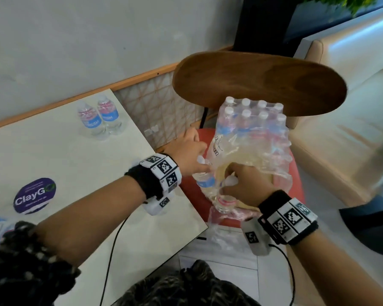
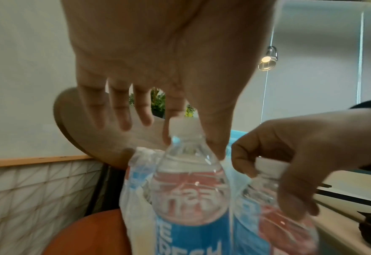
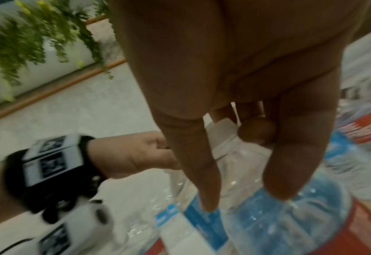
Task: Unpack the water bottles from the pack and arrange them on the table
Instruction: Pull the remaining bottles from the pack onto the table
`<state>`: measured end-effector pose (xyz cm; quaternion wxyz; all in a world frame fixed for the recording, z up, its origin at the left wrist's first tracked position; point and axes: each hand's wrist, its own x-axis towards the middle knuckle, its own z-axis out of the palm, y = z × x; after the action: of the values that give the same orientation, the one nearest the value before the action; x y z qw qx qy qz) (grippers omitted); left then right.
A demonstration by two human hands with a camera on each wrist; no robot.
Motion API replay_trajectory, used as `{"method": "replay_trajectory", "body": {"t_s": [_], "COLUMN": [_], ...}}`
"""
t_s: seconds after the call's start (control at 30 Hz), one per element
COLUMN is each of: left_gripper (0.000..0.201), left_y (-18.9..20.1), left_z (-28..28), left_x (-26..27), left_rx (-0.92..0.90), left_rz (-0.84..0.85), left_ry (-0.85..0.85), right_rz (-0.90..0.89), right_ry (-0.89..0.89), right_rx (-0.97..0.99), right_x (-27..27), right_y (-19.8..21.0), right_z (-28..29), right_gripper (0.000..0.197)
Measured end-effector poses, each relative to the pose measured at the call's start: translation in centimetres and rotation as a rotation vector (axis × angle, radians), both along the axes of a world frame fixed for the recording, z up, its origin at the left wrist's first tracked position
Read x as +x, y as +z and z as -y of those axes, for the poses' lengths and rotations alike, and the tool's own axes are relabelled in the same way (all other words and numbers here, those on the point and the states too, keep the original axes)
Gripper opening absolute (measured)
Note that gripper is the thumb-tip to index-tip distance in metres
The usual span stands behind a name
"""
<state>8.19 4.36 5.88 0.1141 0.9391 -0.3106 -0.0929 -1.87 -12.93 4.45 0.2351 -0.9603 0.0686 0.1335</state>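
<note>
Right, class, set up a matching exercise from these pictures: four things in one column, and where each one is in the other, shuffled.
Things:
1. pair of water bottles
2. shrink-wrapped pack
3. left hand
4. round purple sticker

Places:
A. on the red chair seat
B. on the near part of the white table
C. pinching the neck of a bottle at the pack's torn end
D. upright at the table's far edge, by the wall

Pairs: 1-D, 2-A, 3-C, 4-B
</note>
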Motion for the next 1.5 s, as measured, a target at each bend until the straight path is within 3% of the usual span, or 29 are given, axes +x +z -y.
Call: {"method": "replay_trajectory", "body": {"t_s": [0.1, 0.27, 0.43, 0.73, 0.8, 0.9, 1.03, 1.13, 1.2, 1.3, 1.5], "left_gripper": [0.043, 0.048, 0.045, 0.031, 0.028, 0.03, 0.047, 0.068, 0.074, 0.06, 0.044], "left_y": [0.0, -0.4, 0.2, 0.2, 0.0, 0.8, 1.4, 0.4, -0.4, -1.0, -1.4], "left_z": [-2.2, -4.4, -4.6, -6.2, -6.4, -7.3, -9.7, -11.1, -11.3, -11.3, -12.5], "left_x": [0.1, -0.1, -0.5, -0.8, -0.7, -0.2, 1.3, 2.1, 1.8, 1.4, 1.5], "left_rx": [0.1, 0.044, 0.008, 0.24, 0.213, 0.145, 0.218, 0.243, 0.16, 0.034, -0.017], "left_rz": [-0.027, -0.125, -0.11, -0.104, -0.112, -0.136, -0.102, -0.22, -0.345, -0.453, -0.519], "left_ry": [-0.001, 0.02, 0.026, 0.009, -0.001, -0.026, 0.03, 0.095, 0.094, 0.102, 0.082], "right_rz": [0.009, -0.007, 0.06, 0.165, 0.141, -0.042, -0.175, -0.165, -0.166, -0.142, -0.089], "right_ry": [0.102, 0.147, 0.158, 0.185, 0.15, 0.121, 0.106, 0.09, 0.114, 0.139, 0.128], "right_rx": [0.067, 0.165, 0.197, 0.31, 0.33, 0.396, 0.524, 0.595, 0.654, 0.691, 0.829], "right_x": [0.3, 1.0, 1.1, 0.8, 0.7, 0.7, 1.4, 1.7, 2.0, 2.3, 2.5], "right_y": [0.1, -1.3, -2.0, -4.0, -4.6, -6.6, -11.5, -10.9, -10.6, -10.6, -9.8], "right_z": [-3.9, -7.9, -8.5, -9.4, -9.3, -8.9, -8.3, -8.6, -8.9, -9.7, -13.0], "right_gripper": [0.027, 0.028, 0.036, 0.036, 0.049, 0.088, 0.127, 0.14, 0.142, 0.136, 0.122]}}
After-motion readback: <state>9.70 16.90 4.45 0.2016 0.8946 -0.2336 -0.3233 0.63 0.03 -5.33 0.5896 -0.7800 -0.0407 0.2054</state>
